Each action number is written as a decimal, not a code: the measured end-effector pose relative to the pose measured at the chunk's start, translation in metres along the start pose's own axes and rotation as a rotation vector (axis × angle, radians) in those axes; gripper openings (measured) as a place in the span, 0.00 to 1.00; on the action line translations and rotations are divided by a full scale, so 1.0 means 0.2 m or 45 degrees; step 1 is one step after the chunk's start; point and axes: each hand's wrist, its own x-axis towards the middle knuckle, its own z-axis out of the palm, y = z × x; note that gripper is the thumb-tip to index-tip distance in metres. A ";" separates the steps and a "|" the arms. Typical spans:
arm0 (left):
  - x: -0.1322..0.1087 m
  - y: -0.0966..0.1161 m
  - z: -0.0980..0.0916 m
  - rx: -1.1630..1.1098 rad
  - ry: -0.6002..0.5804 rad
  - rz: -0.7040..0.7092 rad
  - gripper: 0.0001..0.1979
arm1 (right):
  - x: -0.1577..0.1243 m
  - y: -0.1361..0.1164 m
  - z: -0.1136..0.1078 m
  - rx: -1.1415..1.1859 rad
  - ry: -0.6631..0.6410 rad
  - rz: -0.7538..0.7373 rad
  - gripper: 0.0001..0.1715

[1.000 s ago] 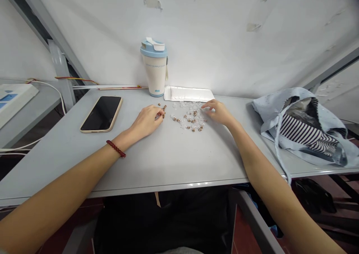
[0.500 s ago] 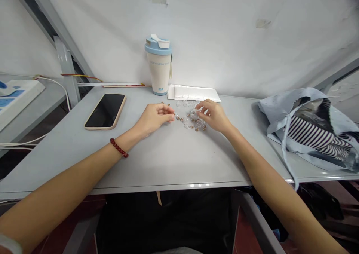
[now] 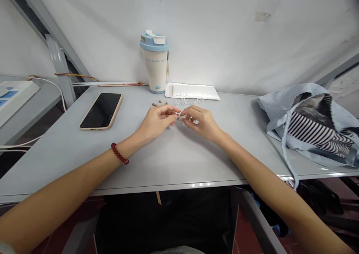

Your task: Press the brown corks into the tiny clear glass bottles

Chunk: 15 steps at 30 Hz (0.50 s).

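My left hand [image 3: 157, 122] and my right hand [image 3: 201, 122] meet over the middle of the grey table [image 3: 174, 160]. The left fingers pinch a small brown stopper. The right fingers pinch a tiny clear glass bottle [image 3: 183, 116], and the fingertips of both hands touch there. A few loose brown stoppers [image 3: 159, 103] lie just behind the left hand. More tiny clear bottles [image 3: 190, 101] lie behind the right hand, partly hidden by it. A red bead bracelet [image 3: 120, 153] is on my left wrist.
A phone [image 3: 101, 110] lies face up at the left. A blue-lidded tumbler [image 3: 155, 62] and a white packet [image 3: 192, 91] stand against the wall. A light blue cloth bag [image 3: 308, 123] with striped contents sits at the right edge. Cables and a power strip [image 3: 15, 97] lie far left.
Both hands have drawn together from apart, the right hand coming away from the pile of bottles with one, the left bringing a stopper; their fingertips now touch.
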 end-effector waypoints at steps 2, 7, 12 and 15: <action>0.00 0.00 0.00 0.010 0.072 0.028 0.08 | 0.00 -0.01 0.00 0.047 0.003 0.051 0.05; -0.01 -0.01 0.01 0.040 0.152 0.113 0.08 | -0.01 -0.03 0.01 0.297 -0.049 0.275 0.09; -0.02 -0.04 0.01 0.204 0.108 0.394 0.05 | -0.01 -0.06 0.01 0.465 -0.035 0.402 0.09; -0.02 -0.04 0.02 0.345 0.116 0.613 0.06 | 0.00 -0.08 0.00 0.553 -0.043 0.459 0.10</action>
